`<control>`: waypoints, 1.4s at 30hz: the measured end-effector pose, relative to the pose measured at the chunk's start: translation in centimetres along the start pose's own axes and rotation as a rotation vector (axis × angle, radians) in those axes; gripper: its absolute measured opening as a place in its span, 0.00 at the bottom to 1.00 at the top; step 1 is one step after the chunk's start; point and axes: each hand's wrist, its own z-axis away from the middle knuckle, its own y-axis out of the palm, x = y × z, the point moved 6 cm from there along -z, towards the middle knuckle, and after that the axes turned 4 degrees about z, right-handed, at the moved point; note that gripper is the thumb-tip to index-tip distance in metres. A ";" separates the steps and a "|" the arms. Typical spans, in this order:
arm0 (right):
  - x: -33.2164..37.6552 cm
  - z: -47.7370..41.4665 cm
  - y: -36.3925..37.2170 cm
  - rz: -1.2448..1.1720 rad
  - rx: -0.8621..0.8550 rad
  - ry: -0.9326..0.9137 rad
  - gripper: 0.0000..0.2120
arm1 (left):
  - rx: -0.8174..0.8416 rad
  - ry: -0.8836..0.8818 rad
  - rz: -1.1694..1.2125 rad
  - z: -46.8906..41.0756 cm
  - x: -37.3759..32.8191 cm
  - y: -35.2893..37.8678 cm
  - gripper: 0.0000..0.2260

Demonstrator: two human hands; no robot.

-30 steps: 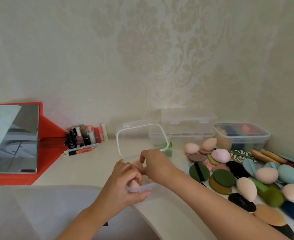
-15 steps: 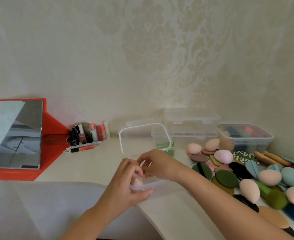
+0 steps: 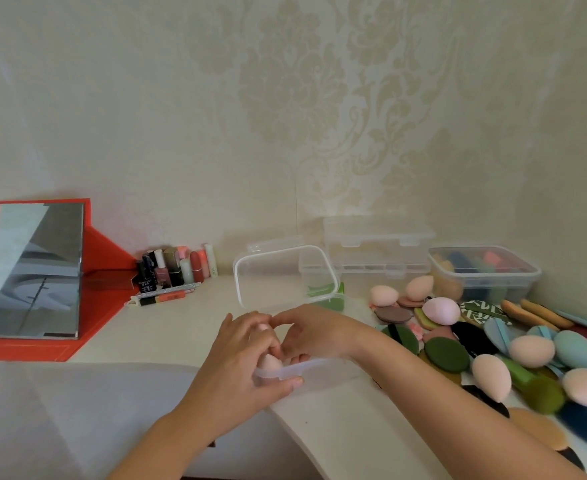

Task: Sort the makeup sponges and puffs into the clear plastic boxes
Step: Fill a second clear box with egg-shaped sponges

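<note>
Packing peach sponges, a person works both hands over a small clear box (image 3: 314,370) at the near edge of a white table (image 3: 195,327). The left hand (image 3: 236,365) grips the box's front rim, thumb pressed along the outside and fingers curled over the top, with a peach egg-shaped sponge (image 3: 270,362) showing just inside. The right hand (image 3: 314,329) reaches in from the other side, its fingertips bunched down into the box; whether they pinch a second sponge is hidden from the camera. The box's hinged lid (image 3: 285,277) stands open behind the hands.

To the right lies the unsorted heap (image 3: 513,351) of sponges and puffs in pink, peach, green, blue and black, with a filled lidded box (image 3: 484,273) and an empty clear case (image 3: 377,247) against the wall. A mirror in a red stand (image 3: 37,271) and a cluster of cosmetics bottles (image 3: 176,268) sit to the left.

Done well, this step likely means keeping the box braced while the sponges are nestled snugly, low enough for the lid to close, and then reaching for matching peach pieces in the heap.
</note>
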 end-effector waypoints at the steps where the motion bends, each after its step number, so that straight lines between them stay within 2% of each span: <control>1: 0.1 0.0 0.0 0.023 0.002 -0.002 0.22 | 0.003 0.013 0.010 0.0 0.0 0.0 0.16; 5: 0.3 0.2 0.0 0.075 0.015 -0.015 0.19 | -0.015 0.094 0.012 -0.3 0.0 0.1 0.16; 9: 0.0 0.3 0.1 0.149 0.076 -0.005 0.16 | 0.015 0.044 -0.015 -0.8 -0.1 0.0 0.15; 13: 0.0 0.1 0.5 0.201 0.158 -0.010 0.08 | 0.197 0.010 -0.153 -1.5 -0.6 0.1 0.16; 16: -0.2 0.0 0.6 0.252 0.182 -0.004 0.08 | 0.343 -0.026 -0.231 -2.0 -0.7 0.4 0.17; 18: -0.6 -0.1 -0.2 0.271 0.124 0.019 0.08 | 0.372 -0.036 -0.210 -2.1 -0.8 0.6 0.16; 19: -0.9 -0.1 -1.4 0.236 0.046 0.038 0.10 | 0.380 -0.036 -0.203 -2.0 -0.7 0.7 0.16; 22: -1.5 1.0 -7.0 0.084 -0.382 0.072 0.08 | 0.379 -0.024 -0.211 -1.9 -0.6 0.8 0.19; 24: -2.5 2.6 -10.7 0.131 -0.657 0.138 0.09 | 0.378 -0.024 -0.207 -1.9 -0.7 0.8 0.20; 25: -3.4 3.1 -11.9 0.190 -0.730 0.197 0.10 | 0.378 -0.030 -0.194 -1.9 -0.7 0.8 0.21; 27: -5.7 3.7 -13.1 0.328 -0.748 0.336 0.10 | 0.360 -0.059 -0.136 -1.9 -0.8 0.7 0.24; 30: -9.4 3.4 -12.3 0.430 -0.601 0.499 0.13 | 0.301 -0.119 -0.020 -1.8 -0.7 0.5 0.33; 32: -11.1 3.0 -11.3 0.459 -0.508 0.548 0.14 | 0.295 -0.155 0.009 -1.9 -0.5 0.6 0.32; 36: -12.0 2.7 -10.9 0.474 -0.462 0.562 0.14 | 0.307 -0.189 0.015 -2.1 -0.5 0.8 0.27; 38: -11.1 3.3 -11.6 0.548 -0.497 0.556 0.14 | 0.299 -0.209 0.015 -2.2 -0.4 0.7 0.25; 40: -9.2 4.1 -12.5 0.544 -0.576 0.465 0.14 | 0.310 -0.215 -0.003 -2.2 -0.6 0.8 0.22; 42: -6.6 4.9 -12.9 0.383 -0.606 0.334 0.15 | 0.335 -0.230 -0.005 -2.3 -0.6 0.8 0.17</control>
